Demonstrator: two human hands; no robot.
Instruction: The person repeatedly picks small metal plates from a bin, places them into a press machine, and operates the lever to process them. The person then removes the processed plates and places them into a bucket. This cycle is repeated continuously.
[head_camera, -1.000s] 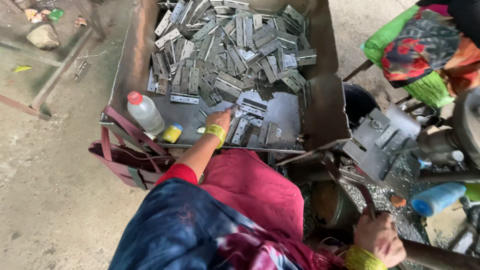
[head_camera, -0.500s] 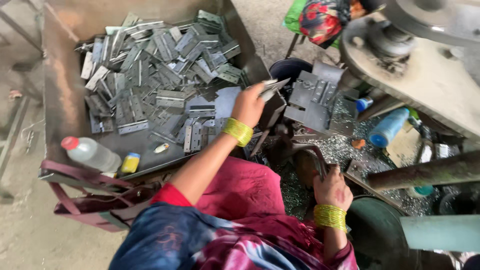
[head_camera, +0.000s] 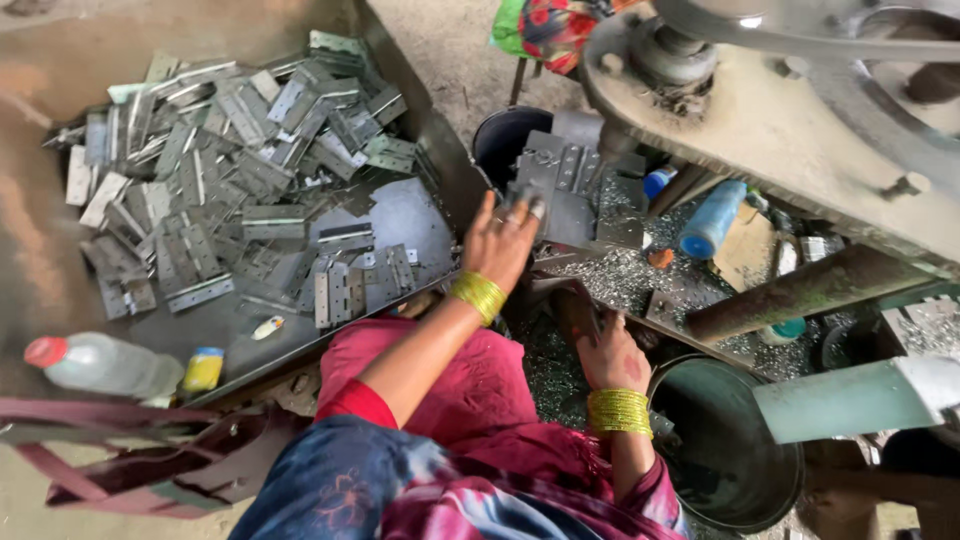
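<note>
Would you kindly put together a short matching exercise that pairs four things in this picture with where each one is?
Things:
1. left hand
2. right hand
3. clear bottle with a red cap
4. blue bottle

Places:
A. lying at the near corner of the metal tray
B. low, beside the dark round bucket
C. on the shavings under the big machine
D. raised, at the flat metal pieces next to the tray

Pairs: 1-D, 2-B, 3-A, 4-C
</note>
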